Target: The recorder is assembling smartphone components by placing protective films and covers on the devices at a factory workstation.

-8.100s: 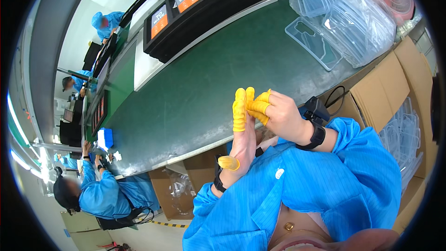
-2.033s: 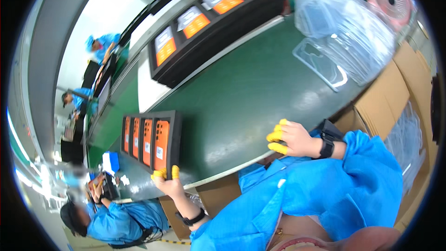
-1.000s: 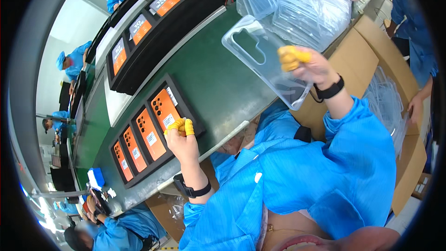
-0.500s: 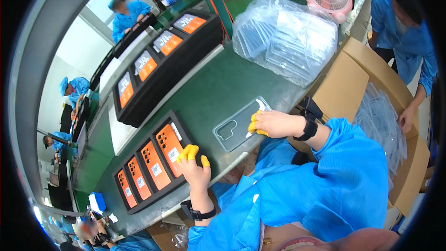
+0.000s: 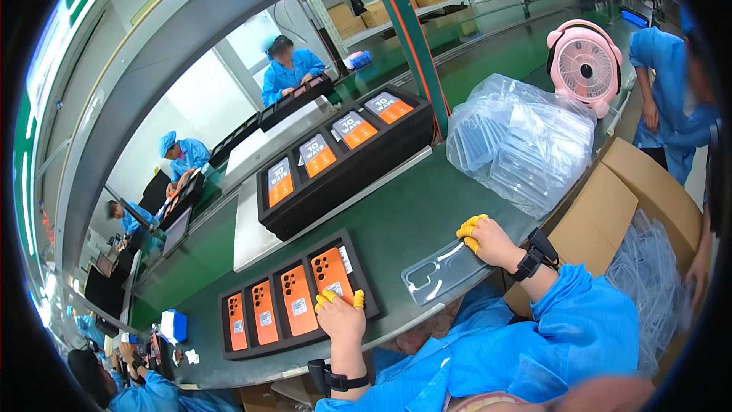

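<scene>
My left hand (image 5: 343, 322), with yellow finger covers on its fingertips, reaches over the near edge of a black foam tray (image 5: 268, 350). Its fingers are apart and lie over the lower end of the rightmost orange phone (image 5: 328, 265); whether they press on it I cannot tell. Several orange phones with white labels lie in the tray's slots, camera side up. My right hand (image 5: 496, 246), also in yellow finger covers, is closed at the far right end of a clear phone case (image 5: 446, 273). The case lies flat near the bench edge, to the right of the tray.
Behind the tray stands a black stack (image 5: 343, 175) topped with orange-and-grey packages. A plastic bag (image 5: 526, 145) of clear cases and a pink fan (image 5: 585, 69) are at the back right. An open carton (image 5: 587, 217) holds more clear plastic; a co-worker (image 5: 671, 99) stands beside it.
The view has shifted, so the bench and its things appear lower and further right. My left fingers have come over the rightmost phone. My right hand has moved toward the case's far end.
</scene>
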{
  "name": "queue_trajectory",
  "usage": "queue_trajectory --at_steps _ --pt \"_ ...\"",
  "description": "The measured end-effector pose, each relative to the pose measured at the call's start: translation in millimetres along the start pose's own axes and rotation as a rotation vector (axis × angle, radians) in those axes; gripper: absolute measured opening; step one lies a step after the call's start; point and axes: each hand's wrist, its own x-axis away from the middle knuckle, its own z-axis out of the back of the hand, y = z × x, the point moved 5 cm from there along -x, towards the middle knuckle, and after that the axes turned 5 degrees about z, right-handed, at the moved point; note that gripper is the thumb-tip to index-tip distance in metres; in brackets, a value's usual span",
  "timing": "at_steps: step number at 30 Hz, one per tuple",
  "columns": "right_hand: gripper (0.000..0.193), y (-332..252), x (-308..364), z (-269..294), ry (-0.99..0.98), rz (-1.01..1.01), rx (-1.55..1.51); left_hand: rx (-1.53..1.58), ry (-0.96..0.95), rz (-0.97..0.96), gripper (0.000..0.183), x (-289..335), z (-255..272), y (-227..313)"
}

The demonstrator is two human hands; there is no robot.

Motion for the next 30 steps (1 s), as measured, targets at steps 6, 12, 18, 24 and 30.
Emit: queue_trajectory --at_steps 6,12,18,24,30 --pt "0.02 0.2 -1.6 -5.1 0.022 0.076 -0.008 0.31 -0.276 0.208 0.058 -19.8 9.8 -8.7" --pt "0.027 0.9 -5.4 3.2 0.091 0.09 -0.075 0.206 -0.223 0.124 0.059 -30.8 -12.1 -4.5" --pt "0.035 11.5 3.4 -3.1 0.089 -0.067 0.014 0.079 -0.276 0.164 0.052 -33.5 -10.0 2.7" --pt "0.034 2.7 12.2 1.0 0.144 -0.159 0.071 0.97 -0.386 0.438 0.03 -51.1 -35.7 -44.6" --pt "0.036 -13.3 4.9 31.8 0.268 -0.064 0.036 1.482 -0.35 0.445 0.021 -56.2 12.8 -14.9"
